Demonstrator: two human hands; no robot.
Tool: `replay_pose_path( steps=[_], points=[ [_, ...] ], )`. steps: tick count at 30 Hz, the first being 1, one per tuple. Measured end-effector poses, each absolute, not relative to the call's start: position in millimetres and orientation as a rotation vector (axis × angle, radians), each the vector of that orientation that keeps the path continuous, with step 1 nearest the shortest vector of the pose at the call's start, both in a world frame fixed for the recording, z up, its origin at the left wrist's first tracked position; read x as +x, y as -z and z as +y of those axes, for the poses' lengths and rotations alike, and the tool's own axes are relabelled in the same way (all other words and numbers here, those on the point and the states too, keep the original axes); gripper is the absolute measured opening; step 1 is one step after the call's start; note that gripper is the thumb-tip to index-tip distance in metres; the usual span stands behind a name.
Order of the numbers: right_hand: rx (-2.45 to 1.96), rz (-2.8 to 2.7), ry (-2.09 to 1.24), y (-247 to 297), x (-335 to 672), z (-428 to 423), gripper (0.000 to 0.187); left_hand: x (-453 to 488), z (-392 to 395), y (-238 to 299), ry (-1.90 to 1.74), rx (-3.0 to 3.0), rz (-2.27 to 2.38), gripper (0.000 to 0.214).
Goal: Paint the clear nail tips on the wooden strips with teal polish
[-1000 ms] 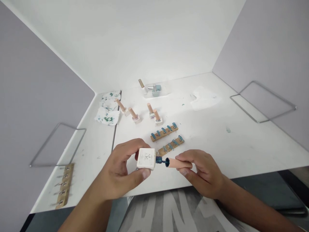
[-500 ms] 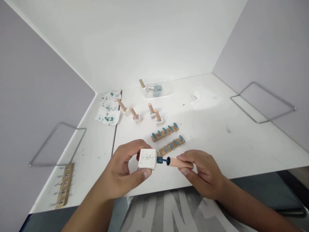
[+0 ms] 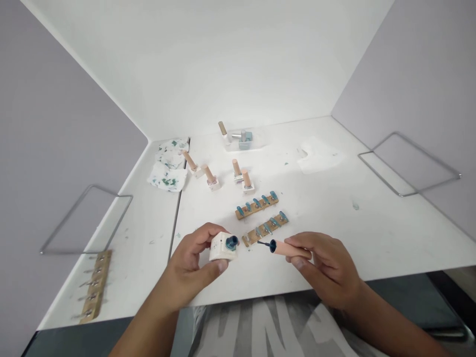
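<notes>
My left hand (image 3: 197, 263) is closed around a white square nail polish bottle (image 3: 220, 246), its dark teal neck uncovered and tipped to the right. Between the thumb and fingers of my right hand (image 3: 323, 265) is the peach nail polish brush cap (image 3: 292, 250), its dark brush pointing left. A gap separates the brush tip from the bottle neck. Just beyond both hands lies a wooden strip (image 3: 250, 240) bearing teal nail tips on clips. Behind it sits a second wooden strip (image 3: 256, 206) with several teal nail tips.
Several peach-capped bottles (image 3: 210, 179) stand further back. A clear tray (image 3: 256, 144) at the rear holds more bottles. Stained tissues (image 3: 169, 173) lie left, a white tissue (image 3: 320, 156) right. A wooden strip with bare clips (image 3: 95, 287) is at left. Wire frames (image 3: 411, 163) flank the table.
The brush has come out of the bottle neck as my right hand moved right. My left hand has turned the bottle so its neck faces more toward me.
</notes>
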State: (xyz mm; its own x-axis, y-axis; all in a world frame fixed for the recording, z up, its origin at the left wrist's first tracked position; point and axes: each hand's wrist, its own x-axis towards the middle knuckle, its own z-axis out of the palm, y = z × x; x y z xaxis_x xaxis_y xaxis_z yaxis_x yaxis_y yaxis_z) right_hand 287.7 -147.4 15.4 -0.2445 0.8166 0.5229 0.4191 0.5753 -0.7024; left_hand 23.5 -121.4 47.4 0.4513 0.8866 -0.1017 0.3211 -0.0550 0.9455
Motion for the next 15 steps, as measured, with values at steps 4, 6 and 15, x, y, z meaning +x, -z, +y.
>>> replay_pose_path(
  steps=[4,6,15],
  points=[
    [-1.065,-1.911,-0.447,-14.3,291.3,-144.7,0.021,15.6,-121.6,-43.0,-0.588,1.57,1.276,0.023],
    [-1.054,-1.951,-0.373,-13.5,292.0,-142.6,0.025,13.5,-121.1,-37.8,-0.603,1.588,1.348,0.024],
    [-1.081,-2.053,-0.216,-7.1,290.2,-137.5,0.034,9.6,-115.0,-13.9,-0.657,1.707,1.604,0.028]
  ],
)
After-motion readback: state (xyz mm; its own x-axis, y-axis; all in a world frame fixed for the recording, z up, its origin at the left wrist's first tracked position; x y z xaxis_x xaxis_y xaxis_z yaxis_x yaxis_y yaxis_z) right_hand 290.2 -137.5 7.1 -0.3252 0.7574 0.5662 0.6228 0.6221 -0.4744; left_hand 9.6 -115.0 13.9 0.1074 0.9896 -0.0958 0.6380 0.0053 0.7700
